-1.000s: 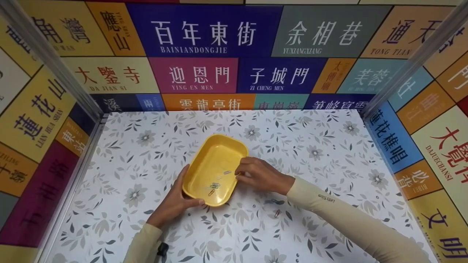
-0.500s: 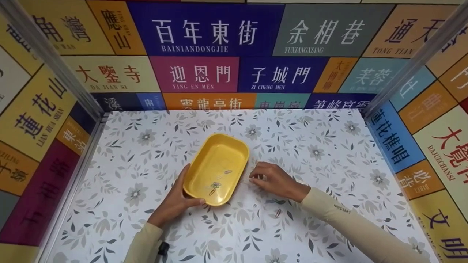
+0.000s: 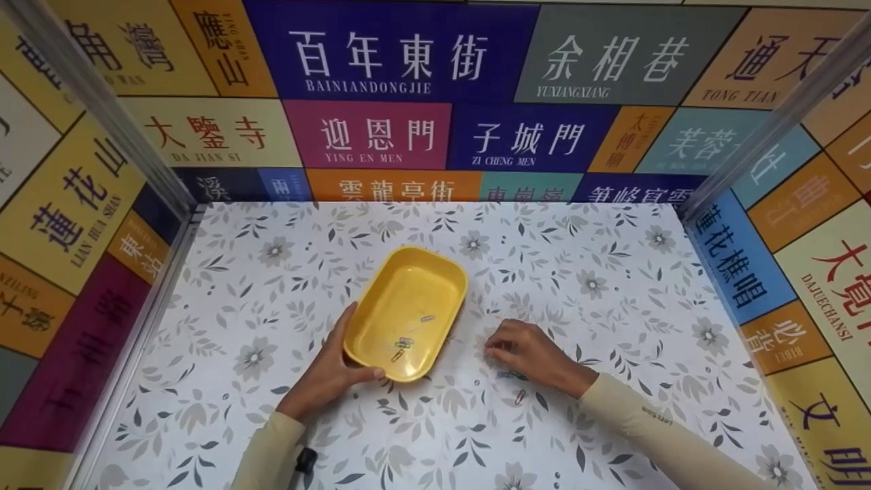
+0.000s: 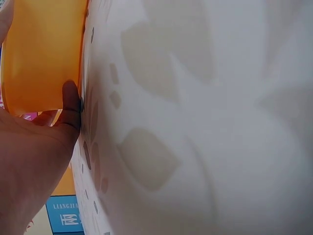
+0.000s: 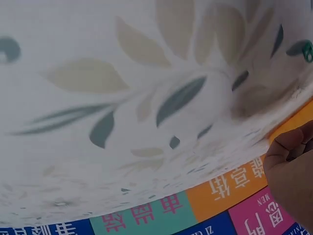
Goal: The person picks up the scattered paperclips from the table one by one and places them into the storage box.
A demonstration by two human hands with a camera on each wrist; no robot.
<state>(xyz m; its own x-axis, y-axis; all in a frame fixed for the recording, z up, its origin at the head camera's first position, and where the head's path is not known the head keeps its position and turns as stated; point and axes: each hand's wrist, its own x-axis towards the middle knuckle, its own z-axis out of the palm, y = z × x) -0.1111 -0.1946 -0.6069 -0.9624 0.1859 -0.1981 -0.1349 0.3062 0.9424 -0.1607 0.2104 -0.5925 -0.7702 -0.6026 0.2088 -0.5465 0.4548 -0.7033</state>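
A yellow plastic tray (image 3: 408, 306) stands tilted in plan on the table in the head view. Several paper clips (image 3: 403, 343) lie on its floor, mostly toward the near end. My left hand (image 3: 330, 374) holds the tray's near-left corner, fingers along the left wall and thumb at the near rim; the left wrist view shows the hand against the orange-looking tray wall (image 4: 46, 54). My right hand (image 3: 534, 354) hovers to the right of the tray, fingers loosely curled, with no held thing visible. Near it lie a reddish paper clip (image 3: 520, 397) and a green paper clip (image 5: 307, 51).
A white tablecloth (image 3: 272, 306) printed with grey leaves and flowers covers the table; small loose clips are hard to tell from its pattern. Colourful panels with lettering (image 3: 381, 136) enclose the back and both sides, with metal posts (image 3: 742, 122) at the corners.
My right hand has moved away from the tray's right rim, to the right and toward me, near the loose clips. The left hand keeps its hold; the tray and its clips look unchanged.
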